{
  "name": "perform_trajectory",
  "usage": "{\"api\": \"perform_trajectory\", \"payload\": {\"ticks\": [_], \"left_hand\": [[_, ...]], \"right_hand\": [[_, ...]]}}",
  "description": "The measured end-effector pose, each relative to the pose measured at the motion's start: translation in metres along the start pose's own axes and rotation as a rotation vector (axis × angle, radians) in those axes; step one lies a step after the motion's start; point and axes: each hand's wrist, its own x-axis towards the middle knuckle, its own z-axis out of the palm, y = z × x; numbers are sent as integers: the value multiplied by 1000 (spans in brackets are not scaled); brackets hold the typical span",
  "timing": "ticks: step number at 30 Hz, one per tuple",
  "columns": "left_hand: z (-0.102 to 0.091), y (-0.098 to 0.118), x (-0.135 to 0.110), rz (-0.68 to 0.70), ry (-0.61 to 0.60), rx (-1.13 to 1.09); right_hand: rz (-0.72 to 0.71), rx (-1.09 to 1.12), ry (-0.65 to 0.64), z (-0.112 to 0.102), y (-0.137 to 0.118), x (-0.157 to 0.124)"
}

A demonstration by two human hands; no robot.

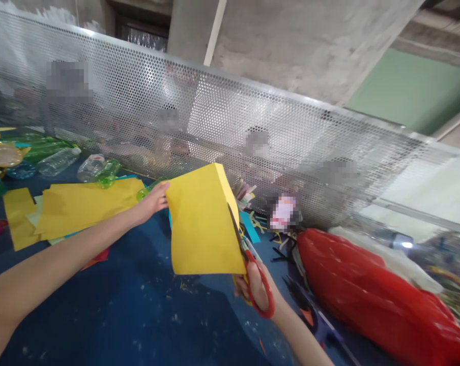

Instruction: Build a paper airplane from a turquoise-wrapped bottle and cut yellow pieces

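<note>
A yellow sheet of paper [203,223] is held up over the blue table, its right side bent back along a crease. My left hand [152,203] pinches its left edge near the upper corner. In my right hand [257,284] is a pair of scissors [268,297] with red handles, thumb and fingers in the loops. One dark blade lies across the front of the sheet near its right edge, pointing up and left. The other blade is hidden behind the paper. Yellow sheets [85,211] lie in a loose stack beyond my left forearm.
Plastic bottles [58,161] lie at the back left. A perforated metal screen [222,117] runs along the table's far side, with people blurred behind it. To the right are a red plastic bag [360,284], a purple-handled tool [323,325] and paper scraps [249,226] on the blue table [138,315].
</note>
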Motion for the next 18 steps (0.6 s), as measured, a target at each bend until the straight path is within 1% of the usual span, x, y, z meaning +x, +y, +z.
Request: {"api": "perform_trajectory", "payload": {"ticks": [1, 3, 4, 7, 8, 9, 11, 13, 15, 18], "left_hand": [[-3, 5, 2, 101, 72, 92], [-6, 16, 5, 310, 125, 319], [-5, 23, 6, 410, 129, 433], [7, 49, 5, 679, 57, 646], [13, 59, 4, 753, 20, 700], [20, 68, 3, 796, -5, 751], [32, 85, -1, 788, -35, 824], [41, 98, -5, 769, -58, 797], [45, 107, -10, 765, -49, 717], [44, 118, -21, 765, 3, 637]], "right_hand": [[-7, -10, -21, 0, -1, -1], [-24, -15, -63, 0, -5, -2], [-38, -12, -88, 0, -6, -2], [-91, 3, -170, 0, -13, -5], [-103, 11, -190, 0, -16, -6], [-109, 19, -206, 0, -20, -6], [-115, 23, -225, -2, -29, -7], [-120, 0, -241, -4, -41, -7], [-120, -45, -257, -8, -55, -6], [-139, -127, -289, -15, -75, -5]]}}
